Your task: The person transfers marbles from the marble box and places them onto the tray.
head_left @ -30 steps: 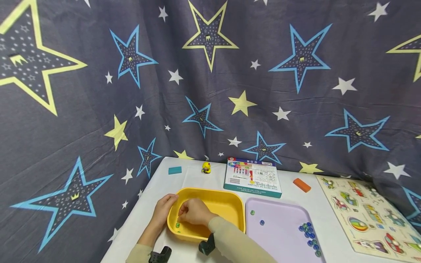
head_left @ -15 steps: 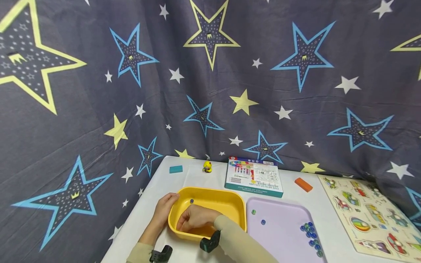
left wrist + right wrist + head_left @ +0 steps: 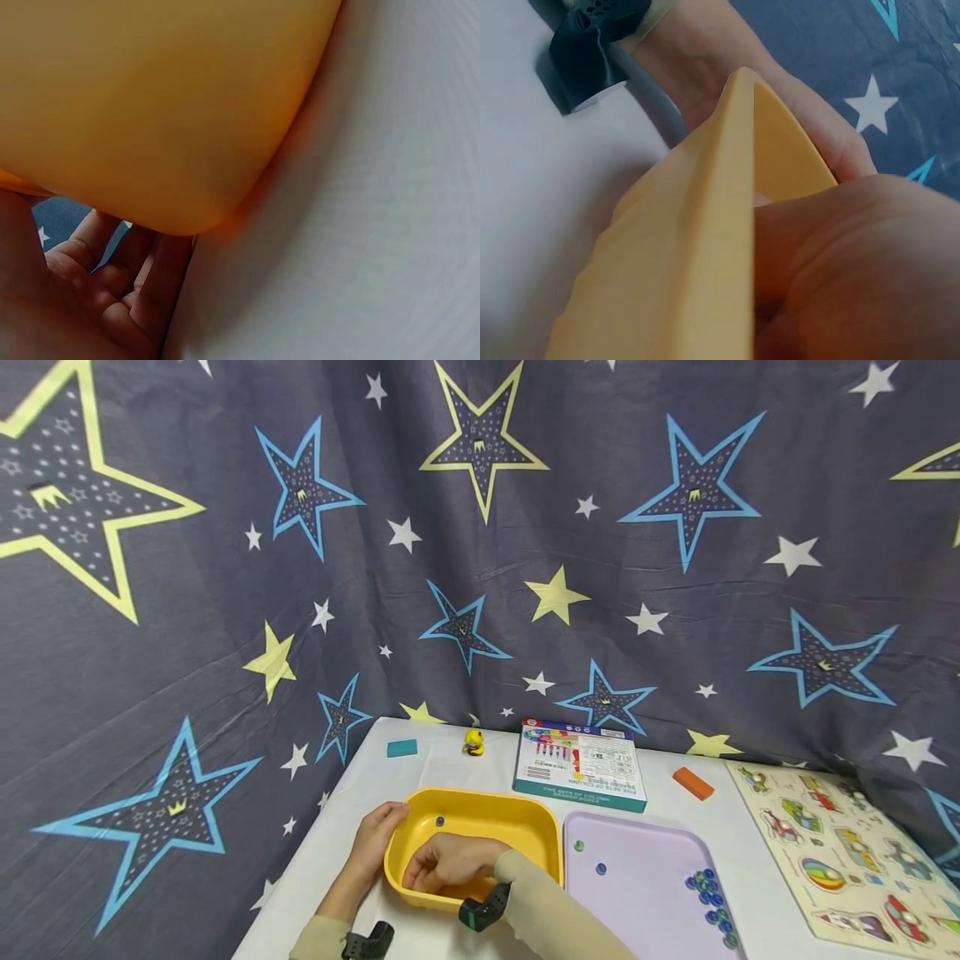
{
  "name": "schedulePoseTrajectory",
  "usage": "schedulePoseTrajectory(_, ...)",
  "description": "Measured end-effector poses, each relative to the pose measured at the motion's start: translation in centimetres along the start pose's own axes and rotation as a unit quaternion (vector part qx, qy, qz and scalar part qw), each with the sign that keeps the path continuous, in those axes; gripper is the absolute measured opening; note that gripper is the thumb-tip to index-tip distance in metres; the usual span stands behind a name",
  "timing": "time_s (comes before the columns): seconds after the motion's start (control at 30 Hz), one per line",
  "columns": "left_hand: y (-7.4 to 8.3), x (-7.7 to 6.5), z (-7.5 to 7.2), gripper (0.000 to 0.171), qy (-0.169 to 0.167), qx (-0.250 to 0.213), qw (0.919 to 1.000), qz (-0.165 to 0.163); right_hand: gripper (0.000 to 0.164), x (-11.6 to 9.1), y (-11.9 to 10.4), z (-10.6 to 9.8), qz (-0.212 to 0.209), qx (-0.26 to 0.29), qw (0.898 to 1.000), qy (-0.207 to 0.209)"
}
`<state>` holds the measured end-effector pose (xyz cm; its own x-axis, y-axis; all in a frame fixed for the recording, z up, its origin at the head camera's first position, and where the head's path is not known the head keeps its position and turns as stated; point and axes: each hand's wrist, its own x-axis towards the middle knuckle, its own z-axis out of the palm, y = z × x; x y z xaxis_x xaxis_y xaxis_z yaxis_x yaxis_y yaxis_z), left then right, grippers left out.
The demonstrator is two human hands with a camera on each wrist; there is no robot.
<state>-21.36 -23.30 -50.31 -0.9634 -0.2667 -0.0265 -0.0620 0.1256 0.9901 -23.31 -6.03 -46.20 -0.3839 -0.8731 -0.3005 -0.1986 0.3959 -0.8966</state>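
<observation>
A yellow bin [image 3: 517, 828] stands on the white table. My left hand [image 3: 375, 839] grips its left end, thumb at the rim; in the left wrist view its fingers [image 3: 142, 289] curl beside the outer wall. My right hand [image 3: 456, 860] reaches into the bin's front left part, fingers bent downward. Its fingertips are hidden, also in the right wrist view, where the bin wall [image 3: 697, 232] covers them. Whether they pinch a marble cannot be seen. One blue marble [image 3: 440, 821] lies near the bin's back wall.
Right of the bin, a lilac tray [image 3: 633, 910] holds a green marble [image 3: 579, 845], a blue marble [image 3: 602, 868] and a marble cluster [image 3: 705, 892]. Behind are a boxed set [image 3: 579, 768], yellow figurine [image 3: 473, 742], teal block [image 3: 402, 747] and orange block [image 3: 693, 783]. A puzzle board [image 3: 840, 852] lies right.
Over the second, my right hand has shifted toward the bin's front left, covering the green marbles there. A blue marble has come into sight at the back wall. My left hand stays put.
</observation>
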Motion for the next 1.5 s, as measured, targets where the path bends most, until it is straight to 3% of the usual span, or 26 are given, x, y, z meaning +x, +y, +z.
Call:
schedulePoseTrajectory(0.2,0.1,0.0,0.1,0.043,-0.011,0.005,0.9999,-0.005,0.014,-1.3,-0.1,-0.8,-0.013,-0.027,0.997,0.071)
schedulePoseTrajectory(0.43,0.1,0.0,0.0,0.043,-0.012,0.006,0.9999,-0.010,0.015,-4.3,0.5,-2.1,-0.032,-0.089,0.982,0.164)
schedulePoseTrajectory(0.73,-0.2,0.1,-0.2,0.043,-0.005,0.011,0.9999,-0.006,0.012,-9.1,1.3,-2.9,-0.110,-0.087,0.960,0.242)
schedulePoseTrajectory(0.93,-0.2,0.1,-0.1,0.041,-0.007,0.005,0.9999,-0.011,0.013,-12.8,2.1,-4.0,-0.096,-0.050,0.947,0.302)
schedulePoseTrajectory(1.07,-0.1,0.1,0.0,0.042,-0.009,0.012,0.9998,-0.011,0.019,-14.8,3.8,-4.8,-0.074,-0.021,0.926,0.369)
schedulePoseTrajectory(1.27,-0.1,0.1,-0.1,0.042,-0.010,0.015,0.9998,-0.010,0.021,-17.3,6.4,-6.0,0.015,-0.002,0.875,0.485)
schedulePoseTrajectory(1.4,0.0,0.0,-0.2,0.042,-0.009,0.014,0.9998,-0.011,0.021,-19.0,7.8,-6.7,0.081,-0.038,0.848,0.522)
schedulePoseTrajectory(1.5,0.0,0.0,-0.3,0.042,-0.009,0.017,0.9997,-0.012,0.019,-19.9,8.7,-7.0,0.109,-0.075,0.838,0.530)
